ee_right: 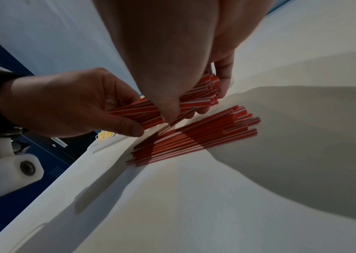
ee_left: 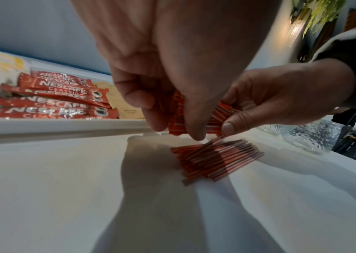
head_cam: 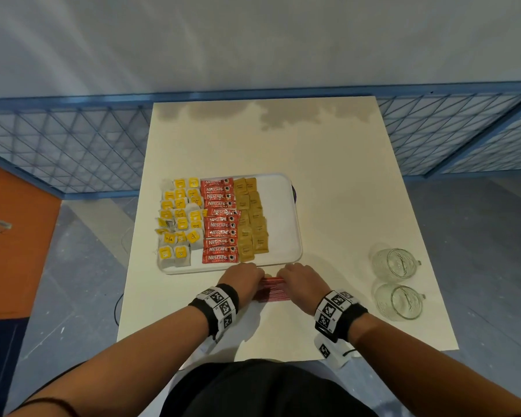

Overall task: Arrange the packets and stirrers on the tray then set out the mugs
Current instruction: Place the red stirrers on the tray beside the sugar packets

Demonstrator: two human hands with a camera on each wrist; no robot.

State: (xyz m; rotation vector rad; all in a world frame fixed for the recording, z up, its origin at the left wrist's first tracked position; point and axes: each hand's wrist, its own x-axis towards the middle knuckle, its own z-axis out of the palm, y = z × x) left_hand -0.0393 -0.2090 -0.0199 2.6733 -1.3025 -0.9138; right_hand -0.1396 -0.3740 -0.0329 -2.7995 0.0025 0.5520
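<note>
A white tray (head_cam: pixel 283 212) holds yellow tea bags (head_cam: pixel 178 218) on its left, red coffee sachets (head_cam: pixel 220 224) in the middle and brown sugar packets (head_cam: pixel 253 221) to their right; its right strip is bare. Just in front of the tray, my left hand (head_cam: pixel 241 278) and right hand (head_cam: pixel 301 281) both grip a bundle of red-and-white stirrers (ee_right: pixel 196 95), raised slightly off the table. More stirrers (ee_left: pixel 216 159) lie loose on the table beneath it. Two clear glass mugs (head_cam: pixel 396 264) (head_cam: pixel 399 300) stand at the right.
The cream table (head_cam: pixel 328 176) is bare beyond and to the right of the tray. A dark object (head_cam: pixel 294 194) peeks out behind the tray's right rim. A blue mesh fence (head_cam: pixel 66 139) runs behind the table.
</note>
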